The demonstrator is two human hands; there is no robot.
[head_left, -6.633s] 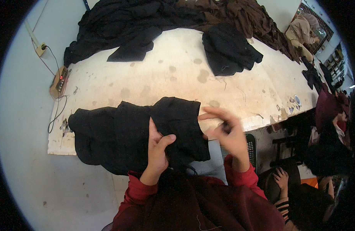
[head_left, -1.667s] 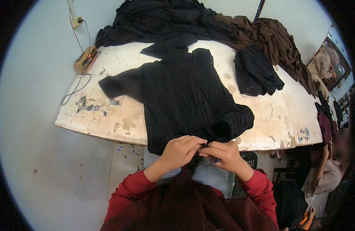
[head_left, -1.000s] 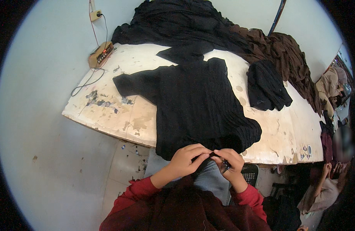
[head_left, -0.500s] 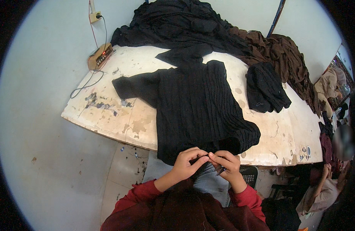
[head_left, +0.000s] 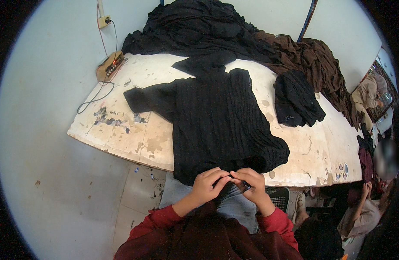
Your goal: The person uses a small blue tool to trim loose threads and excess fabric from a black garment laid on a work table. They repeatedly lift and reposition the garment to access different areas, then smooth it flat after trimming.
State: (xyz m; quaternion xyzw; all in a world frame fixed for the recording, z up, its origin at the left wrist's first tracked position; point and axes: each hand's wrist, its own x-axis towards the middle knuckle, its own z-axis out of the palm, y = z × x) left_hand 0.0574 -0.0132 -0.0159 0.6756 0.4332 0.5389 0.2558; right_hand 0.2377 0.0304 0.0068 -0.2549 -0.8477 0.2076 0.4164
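A black ribbed garment [head_left: 216, 121] with a short sleeve spread to the left lies across the table, its near edge hanging over the front. My left hand [head_left: 206, 185] pinches that near edge between thumb and fingers. Close beside it, fingertips nearly touching, my right hand [head_left: 254, 186] is closed on the same edge. A small dark object [head_left: 245, 187] shows in the palm of my right hand; its kind is too small to tell. To the right of the garment lies a folded black ribbed piece [head_left: 297, 99].
The worn pale table [head_left: 160, 143] has peeling patches. Black cloth [head_left: 195, 28] is heaped at the back, brown cloth [head_left: 316, 65] to its right. A small box with a red light [head_left: 109, 66] and a cable sits at the left corner. Other people [head_left: 361, 219] are at the far right.
Both hands keep their pinch on the garment's edge and have shifted slightly. The whole view has moved a little; the cloth on the table lies the same.
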